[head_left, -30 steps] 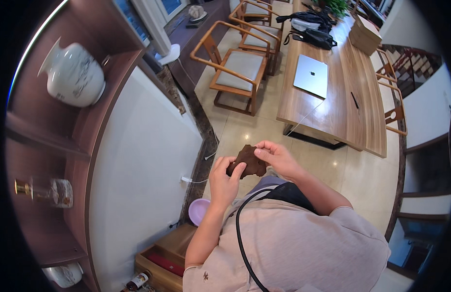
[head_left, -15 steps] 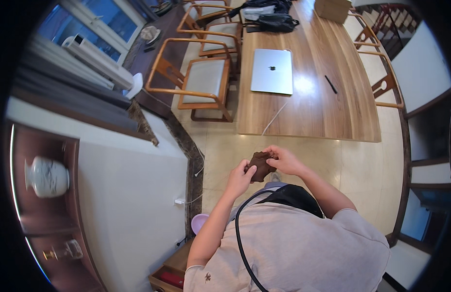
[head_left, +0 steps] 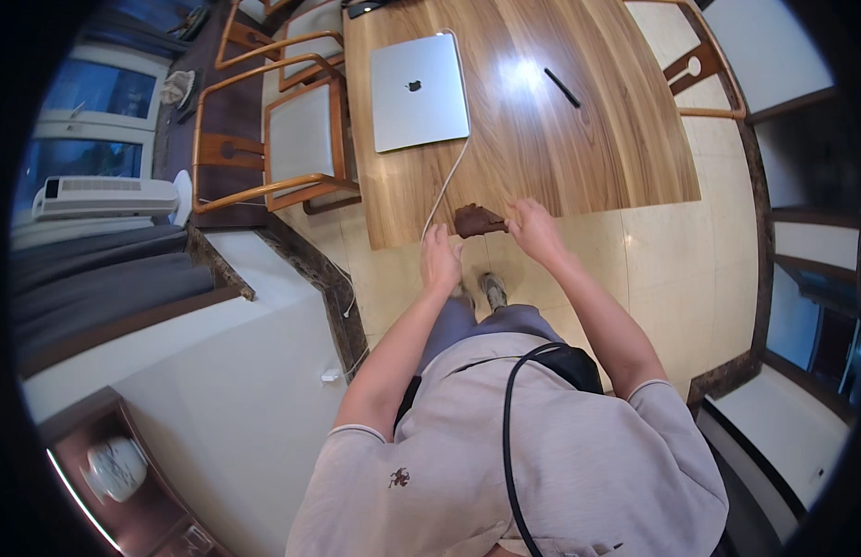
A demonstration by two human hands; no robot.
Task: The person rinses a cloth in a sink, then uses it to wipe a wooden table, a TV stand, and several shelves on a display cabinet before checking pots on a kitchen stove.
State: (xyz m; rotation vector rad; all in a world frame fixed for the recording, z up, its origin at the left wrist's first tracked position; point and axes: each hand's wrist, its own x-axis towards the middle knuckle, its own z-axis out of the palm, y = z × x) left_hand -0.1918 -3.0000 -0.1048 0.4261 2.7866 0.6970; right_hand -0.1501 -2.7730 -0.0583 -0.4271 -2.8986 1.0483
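A small dark brown piece (head_left: 477,221), crumpled and soft-looking like cloth or leather, hangs over the table's near edge. My right hand (head_left: 534,227) pinches its narrow right end between thumb and fingers. Just left of it and slightly lower is my left hand (head_left: 441,260), fingers stretched forward and thumb apart, with nothing visible in it. The wooden table (head_left: 597,167) lies ahead of both hands. On it rests a closed silver laptop (head_left: 421,107), whose white cable (head_left: 446,186) runs down toward my left hand.
A black pen (head_left: 562,87) lies right of the laptop. Wooden chairs with pale seats (head_left: 303,135) line the table's left side, and another chair (head_left: 699,70) stands at its right. A white vase (head_left: 117,467) sits on a lit shelf at lower left.
I am closer to the table, and both hands have moved forward to its near edge. The left hand has let go of the brown piece; the right still grips it.
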